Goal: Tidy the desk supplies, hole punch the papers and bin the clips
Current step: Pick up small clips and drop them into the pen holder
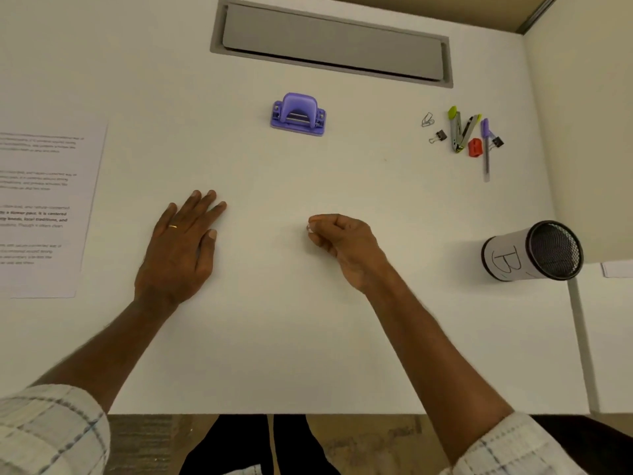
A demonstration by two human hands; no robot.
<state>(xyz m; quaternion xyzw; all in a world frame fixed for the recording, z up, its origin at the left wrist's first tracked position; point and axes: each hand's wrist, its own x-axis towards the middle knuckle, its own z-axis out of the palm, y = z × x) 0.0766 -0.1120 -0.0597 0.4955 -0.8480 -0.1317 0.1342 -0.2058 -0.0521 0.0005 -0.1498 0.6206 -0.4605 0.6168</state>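
A: Left hand (181, 246)?
B: Flat on the white worktop (308, 337), palm down, fingers (205, 204) spread out and loose, holding nothing. Gold ring on one finger.

A: Right hand (342, 248)?
B: Just above the worktop, near the middle. Fingers curled in, pinched at the tips. Something tiny and pale at the tips, too small to name. Cannot tell if really held.

A: Hole punch (298, 114)?
B: Purple. Standing past both hands, toward the far side, well apart from them.

A: Papers (44, 207)?
B: Lying flat at the left edge, printed side up, left of the left hand, not touched.

A: Clips?
B: Far right, in a small heap of things. Silver paper clip (427, 120) on the left of the heap. Black binder clip (438, 136) just below it. Second binder clip (497, 142) right beside the purple pen (486, 149).

A: More in the heap?
B: Green and grey stapler (460, 130), opened in a V. Small red thing (475, 147), maybe a sharpener, between stapler and pen.

A: Bin?
B: Black mesh cup (534, 252) with a white label marked B, near the right edge, closer than the heap. Mouth seen from above, tipped to the right in the wide view.
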